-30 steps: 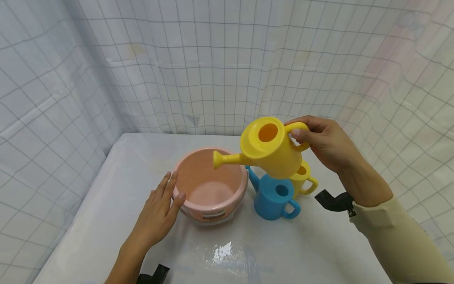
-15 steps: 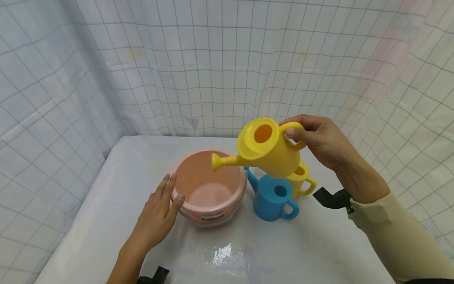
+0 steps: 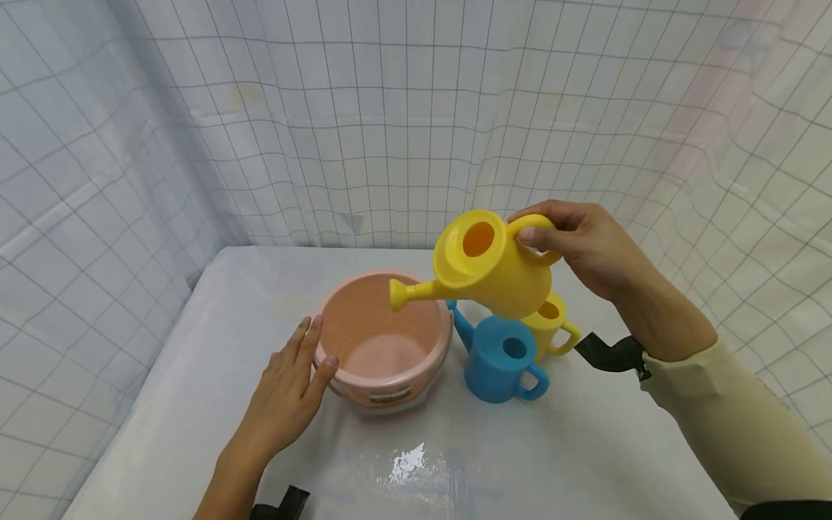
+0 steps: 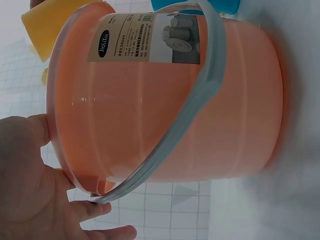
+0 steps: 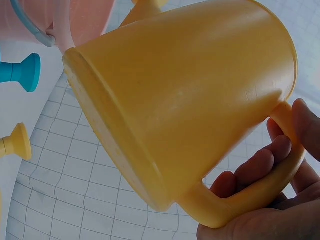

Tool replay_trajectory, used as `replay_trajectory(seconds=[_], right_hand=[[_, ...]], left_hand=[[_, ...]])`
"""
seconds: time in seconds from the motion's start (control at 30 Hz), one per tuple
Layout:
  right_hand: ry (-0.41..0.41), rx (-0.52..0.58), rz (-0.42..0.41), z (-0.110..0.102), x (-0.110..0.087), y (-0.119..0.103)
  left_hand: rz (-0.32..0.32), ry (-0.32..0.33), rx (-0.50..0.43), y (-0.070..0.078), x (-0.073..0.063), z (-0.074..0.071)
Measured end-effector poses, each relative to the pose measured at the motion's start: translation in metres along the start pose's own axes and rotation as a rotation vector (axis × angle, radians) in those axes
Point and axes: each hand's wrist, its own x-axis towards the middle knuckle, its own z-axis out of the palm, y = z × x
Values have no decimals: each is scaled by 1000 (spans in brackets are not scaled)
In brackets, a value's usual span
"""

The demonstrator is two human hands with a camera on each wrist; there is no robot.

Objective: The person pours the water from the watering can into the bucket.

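A yellow watering can (image 3: 490, 267) is held up by my right hand (image 3: 588, 245), whose fingers and thumb curl round its handle (image 5: 250, 200). It tilts to the left, its spout (image 3: 416, 292) over the pink bucket (image 3: 383, 380). No stream of water shows at the spout. My left hand (image 3: 286, 390) rests at the bucket's left rim with its fingers mostly straight. In the left wrist view its fingertips touch the rim, and the bucket's grey carrying handle (image 4: 185, 115) hangs down along the side with a label (image 4: 145, 37) above.
A blue watering can (image 3: 497, 368) stands right of the bucket. Behind it, partly covered by the held can, is a second yellow watering can (image 3: 549, 325). A wet shiny patch (image 3: 409, 462) marks the white table near the front. Grid-patterned sheets (image 3: 416, 130) surround the table.
The yellow watering can has tipped a little further, its rear rising slightly, while the spout stays over the bucket. My left hand has kept its place on the rim.
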Motion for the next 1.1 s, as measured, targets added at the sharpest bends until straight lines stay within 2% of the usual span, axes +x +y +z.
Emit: replay_trajectory(seconds=[1.1], right_hand=[[-17, -37, -22, -4, 7, -7]], left_hand=[[5, 1, -28, -2, 0, 1]])
